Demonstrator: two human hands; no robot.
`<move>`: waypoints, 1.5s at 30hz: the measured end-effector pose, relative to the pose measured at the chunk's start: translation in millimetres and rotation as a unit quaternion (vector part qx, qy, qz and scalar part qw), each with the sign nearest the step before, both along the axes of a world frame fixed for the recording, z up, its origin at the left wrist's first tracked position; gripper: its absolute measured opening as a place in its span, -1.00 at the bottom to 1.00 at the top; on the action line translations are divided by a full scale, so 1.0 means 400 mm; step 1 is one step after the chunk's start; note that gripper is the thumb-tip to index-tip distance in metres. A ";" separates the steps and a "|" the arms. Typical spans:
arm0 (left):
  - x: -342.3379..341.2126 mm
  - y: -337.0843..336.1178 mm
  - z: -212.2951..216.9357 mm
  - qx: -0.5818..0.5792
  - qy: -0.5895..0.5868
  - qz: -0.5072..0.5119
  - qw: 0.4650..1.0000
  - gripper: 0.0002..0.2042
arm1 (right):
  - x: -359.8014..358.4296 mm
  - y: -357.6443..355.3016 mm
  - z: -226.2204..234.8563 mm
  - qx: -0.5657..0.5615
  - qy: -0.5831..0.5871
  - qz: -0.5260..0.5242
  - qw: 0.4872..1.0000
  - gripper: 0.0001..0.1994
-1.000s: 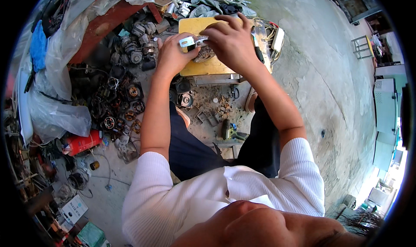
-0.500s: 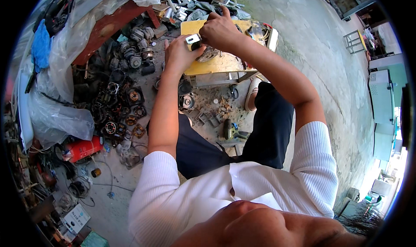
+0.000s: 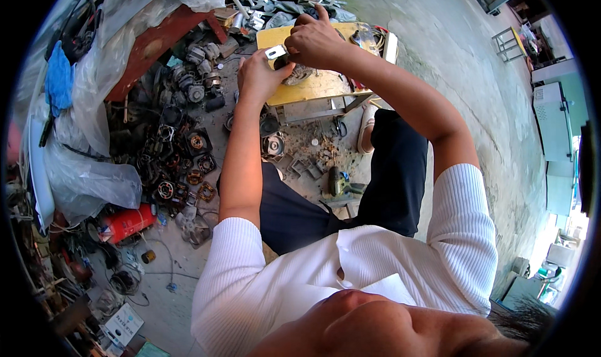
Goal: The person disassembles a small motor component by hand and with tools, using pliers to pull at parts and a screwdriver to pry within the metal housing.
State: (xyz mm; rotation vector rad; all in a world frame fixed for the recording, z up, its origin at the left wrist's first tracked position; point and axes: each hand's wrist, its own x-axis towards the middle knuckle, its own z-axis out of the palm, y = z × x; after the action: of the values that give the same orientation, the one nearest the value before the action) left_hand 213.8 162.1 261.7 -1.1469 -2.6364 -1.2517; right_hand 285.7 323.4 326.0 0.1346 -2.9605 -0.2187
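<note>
Over the near left part of a yellow-topped bench (image 3: 313,89), my left hand (image 3: 258,76) is closed around a metal part with a flat silver slotted plate (image 3: 275,51). The rest of that part is dark and mostly hidden by my fingers. My right hand (image 3: 316,41) is bent over the same part, touching its right side. Its fingers are curled, with one knuckle raised, and whatever they pinch is hidden. Just below the hands, a greyish coiled or ribbed piece (image 3: 299,75) lies on the bench top.
Dark motor parts (image 3: 188,144) are heaped on the floor at left, near a red cylinder (image 3: 128,222). A cordless drill (image 3: 343,183) lies between my legs, beside metal scraps (image 3: 307,168). Cables (image 3: 379,36) rest at the bench's far right. A small yellow stool (image 3: 510,44) stands farther right.
The whole view has shifted slightly. Both hands stay on the metal part in nearly the same pose, and its silver plate remains facing up.
</note>
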 end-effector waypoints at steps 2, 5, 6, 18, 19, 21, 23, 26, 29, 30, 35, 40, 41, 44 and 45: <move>0.001 0.002 0.003 0.001 -0.001 0.002 1.000 -0.56 | 0.001 0.003 -0.005 -0.004 0.001 -0.004 1.000 -0.87; -0.002 0.001 -0.006 0.003 -0.019 0.007 1.000 -0.56 | 0.000 -0.002 -0.010 -0.011 0.007 -0.009 1.000 -0.88; -0.003 0.002 -0.006 0.004 -0.023 0.005 1.000 -0.56 | -0.001 -0.002 -0.014 -0.014 0.014 -0.004 1.000 -0.89; -0.003 -0.002 0.001 0.004 -0.033 -0.009 0.999 -0.55 | -0.004 -0.004 0.010 0.004 -0.033 -0.014 0.999 -0.88; -0.003 0.001 0.000 0.007 -0.035 -0.010 0.999 -0.55 | -0.008 0.003 0.004 0.008 -0.028 -0.020 0.999 -0.88; -0.003 0.001 0.001 0.002 -0.047 -0.007 0.999 -0.54 | -0.009 0.004 0.005 0.016 -0.028 -0.023 0.999 -0.87; -0.002 -0.003 0.006 -0.013 -0.067 0.002 0.998 -0.53 | -0.009 -0.005 0.016 0.025 -0.037 -0.015 0.999 -0.86; -0.004 0.001 0.003 -0.014 -0.051 -0.006 0.999 -0.54 | -0.012 0.009 -0.003 0.030 0.000 0.006 1.000 -0.85; -0.009 -0.001 -0.005 -0.001 -0.047 -0.010 0.999 -0.54 | -0.015 0.004 -0.004 0.038 -0.006 0.003 0.999 -0.85; -0.009 -0.001 -0.005 -0.001 -0.050 -0.009 0.999 -0.54 | -0.015 0.004 -0.006 0.039 -0.002 0.010 0.999 -0.84; -0.008 0.001 -0.004 -0.002 -0.054 -0.009 0.999 -0.52 | -0.032 -0.003 -0.018 0.062 -0.003 0.015 0.998 -0.81; -0.015 0.001 -0.012 0.014 -0.067 -0.019 0.997 -0.50 | -0.046 0.019 -0.032 0.065 0.011 0.072 0.995 -0.80; -0.011 0.004 -0.008 0.021 -0.072 -0.023 0.997 -0.50 | -0.049 0.031 -0.041 0.065 0.021 0.085 0.994 -0.78; -0.021 -0.001 -0.023 0.034 -0.067 -0.022 0.997 -0.50 | -0.042 0.043 -0.027 -0.026 0.041 0.131 0.990 -0.84; -0.021 -0.002 -0.022 0.022 -0.067 -0.019 0.997 -0.50 | -0.042 0.040 -0.016 -0.012 0.025 0.108 0.994 -0.84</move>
State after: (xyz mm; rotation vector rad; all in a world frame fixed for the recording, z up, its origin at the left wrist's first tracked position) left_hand 205.4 161.4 253.0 -1.1510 -2.6765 -1.4347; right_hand 268.9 339.4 319.5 0.4365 -2.8678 -0.1548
